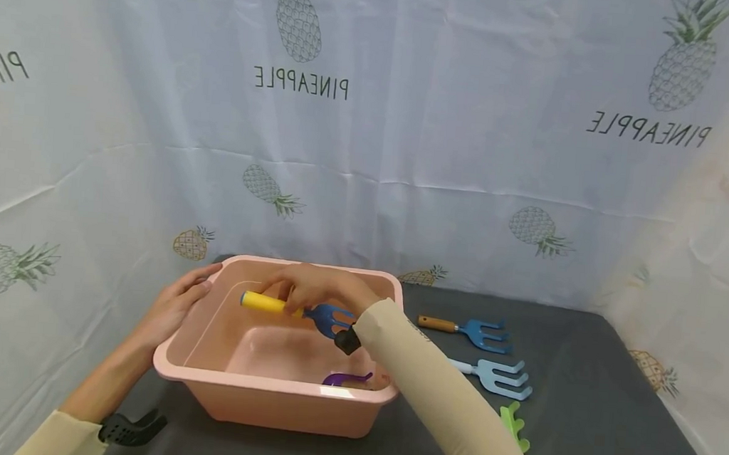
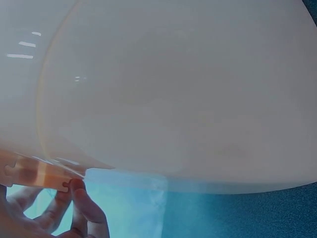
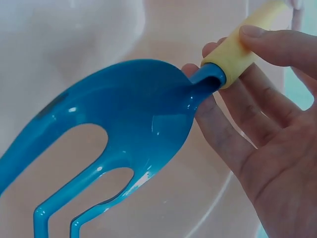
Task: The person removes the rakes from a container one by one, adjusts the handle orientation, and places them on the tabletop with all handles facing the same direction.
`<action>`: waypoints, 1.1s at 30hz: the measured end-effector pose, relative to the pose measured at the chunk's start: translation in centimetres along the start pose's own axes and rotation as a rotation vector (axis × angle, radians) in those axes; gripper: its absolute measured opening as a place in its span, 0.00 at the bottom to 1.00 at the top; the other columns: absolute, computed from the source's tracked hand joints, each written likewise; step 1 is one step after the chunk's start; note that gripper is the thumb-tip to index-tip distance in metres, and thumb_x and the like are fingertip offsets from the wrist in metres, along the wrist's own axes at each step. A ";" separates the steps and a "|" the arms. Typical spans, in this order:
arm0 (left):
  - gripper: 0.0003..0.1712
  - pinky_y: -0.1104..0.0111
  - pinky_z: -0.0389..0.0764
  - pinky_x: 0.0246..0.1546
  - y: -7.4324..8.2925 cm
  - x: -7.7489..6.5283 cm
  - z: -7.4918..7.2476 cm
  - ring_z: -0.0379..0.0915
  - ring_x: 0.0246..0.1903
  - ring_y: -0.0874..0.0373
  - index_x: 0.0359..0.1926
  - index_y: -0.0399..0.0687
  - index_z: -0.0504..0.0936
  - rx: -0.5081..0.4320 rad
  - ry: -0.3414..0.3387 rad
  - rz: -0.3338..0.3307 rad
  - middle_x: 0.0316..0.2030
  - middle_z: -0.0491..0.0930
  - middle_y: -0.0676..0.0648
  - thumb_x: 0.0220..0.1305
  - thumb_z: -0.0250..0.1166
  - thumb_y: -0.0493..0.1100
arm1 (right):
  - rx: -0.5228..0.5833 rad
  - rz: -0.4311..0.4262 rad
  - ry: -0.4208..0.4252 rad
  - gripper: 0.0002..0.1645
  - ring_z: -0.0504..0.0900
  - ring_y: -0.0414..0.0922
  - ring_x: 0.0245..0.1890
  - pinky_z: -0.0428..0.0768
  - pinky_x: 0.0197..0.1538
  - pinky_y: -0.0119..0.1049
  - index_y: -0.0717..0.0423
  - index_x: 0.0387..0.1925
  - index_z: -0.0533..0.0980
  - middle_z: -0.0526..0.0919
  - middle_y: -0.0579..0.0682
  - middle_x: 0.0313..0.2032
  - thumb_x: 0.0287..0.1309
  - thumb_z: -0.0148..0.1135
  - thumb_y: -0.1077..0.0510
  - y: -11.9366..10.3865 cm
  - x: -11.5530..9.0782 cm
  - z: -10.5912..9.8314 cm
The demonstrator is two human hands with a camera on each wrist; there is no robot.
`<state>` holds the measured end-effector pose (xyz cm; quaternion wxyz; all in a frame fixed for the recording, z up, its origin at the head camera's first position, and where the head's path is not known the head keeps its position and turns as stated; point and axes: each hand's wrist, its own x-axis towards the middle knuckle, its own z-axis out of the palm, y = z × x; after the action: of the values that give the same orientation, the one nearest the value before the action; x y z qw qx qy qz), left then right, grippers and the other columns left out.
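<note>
Yellow-handled fork (image 1: 325, 317) is over the inside of the tub (image 1: 273, 404), the right hand's (image 1: 308, 284) fingers clamped round its handle, thumb opposite. Left hand (image 1: 175, 305) has its fingers pinching the tub's left rim. Wooden-handled fork (image 1: 477, 331) lies on the bench (image 1: 570, 386), right of the tub.

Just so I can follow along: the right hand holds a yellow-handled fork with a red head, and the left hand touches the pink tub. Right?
The fork has a blue head, not a red one, as the right wrist view shows. The rest is right.
</note>
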<state>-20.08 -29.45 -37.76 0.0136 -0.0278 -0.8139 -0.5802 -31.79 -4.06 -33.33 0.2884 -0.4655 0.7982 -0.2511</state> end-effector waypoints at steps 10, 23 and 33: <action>0.38 0.79 0.80 0.48 -0.1 -0.1 0.1 0.73 0.51 0.82 0.82 0.46 0.55 0.006 0.010 0.008 0.76 0.59 0.34 0.82 0.48 0.59 | -0.031 -0.033 0.018 0.38 0.85 0.46 0.41 0.85 0.38 0.35 0.45 0.73 0.72 0.84 0.59 0.57 0.64 0.64 0.70 -2.1 -1.2 -1.2; 0.38 0.80 0.79 0.49 0.0 0.0 0.0 0.71 0.51 0.84 0.82 0.48 0.54 -0.004 0.003 -0.011 0.77 0.58 0.35 0.82 0.47 0.60 | -0.178 -0.106 0.062 0.36 0.86 0.45 0.51 0.84 0.50 0.30 0.45 0.72 0.72 0.87 0.55 0.53 0.65 0.64 0.68 -5.1 -3.5 -2.8; 0.39 0.77 0.81 0.48 0.0 -0.1 0.0 0.73 0.51 0.81 0.83 0.51 0.53 0.001 -0.004 -0.026 0.75 0.61 0.39 0.81 0.47 0.63 | -0.248 -0.131 0.122 0.35 0.86 0.41 0.49 0.84 0.51 0.30 0.42 0.71 0.73 0.86 0.51 0.52 0.64 0.64 0.65 -7.0 -6.6 -3.9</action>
<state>-19.95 -29.49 -37.72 0.0045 -0.0180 -0.8145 -0.5799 -27.69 -0.78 -24.37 0.1629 -0.5325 0.8070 -0.1966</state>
